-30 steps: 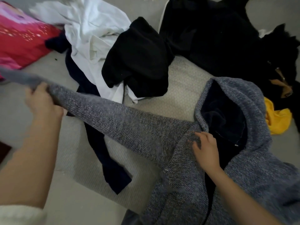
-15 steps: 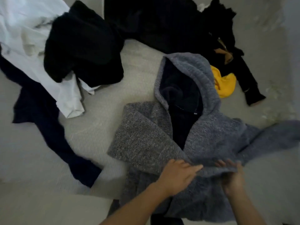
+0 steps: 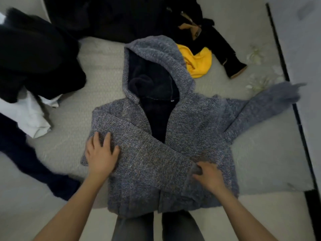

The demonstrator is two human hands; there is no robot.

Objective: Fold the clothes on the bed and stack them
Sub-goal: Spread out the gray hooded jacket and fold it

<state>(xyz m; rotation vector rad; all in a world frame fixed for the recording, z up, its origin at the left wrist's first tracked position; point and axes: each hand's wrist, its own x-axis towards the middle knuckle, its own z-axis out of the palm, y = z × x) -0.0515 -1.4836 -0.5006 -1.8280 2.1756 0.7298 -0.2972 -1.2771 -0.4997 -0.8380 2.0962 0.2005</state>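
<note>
Surface: a bed (image 3: 260, 153) covered in pale grey bedding, with a ribbed, textured patch showing at centre left of the frame. A thin dark strip (image 3: 286, 80) runs down the right side of the frame, with a pale surface beyond it. The person's legs (image 3: 156, 228) in dark trousers show at bottom centre.

Loose items:
- a black garment (image 3: 38, 54) bunched at upper left
- a black pile (image 3: 112, 18) at top centre
- a white garment (image 3: 31, 119) at left, partly under the black one
- a navy garment (image 3: 26, 159) trailing to lower left
- a yellow garment (image 3: 198, 61) just right of the hood, with a black sleeve (image 3: 225, 54) lying beside it

Item under work: a grey hoodie (image 3: 156, 153) of speckled knit. It lies front up in the middle of the frame, at the near edge of the bed. Its hood (image 3: 161, 54) points to the top of the frame and shows a dark navy lining (image 3: 152, 87). One sleeve is folded diagonally across the chest. The other sleeve (image 3: 260, 108) extends to the right of the frame, and its cuff is blurred.

Hands: the left hand (image 3: 100, 155) lies flat with fingers spread, pressing the hoodie's left-of-frame edge. The right hand (image 3: 208, 176) is at lower right of the chest, with its fingers curled into the fabric at the end of the folded sleeve, gripping it.
</note>
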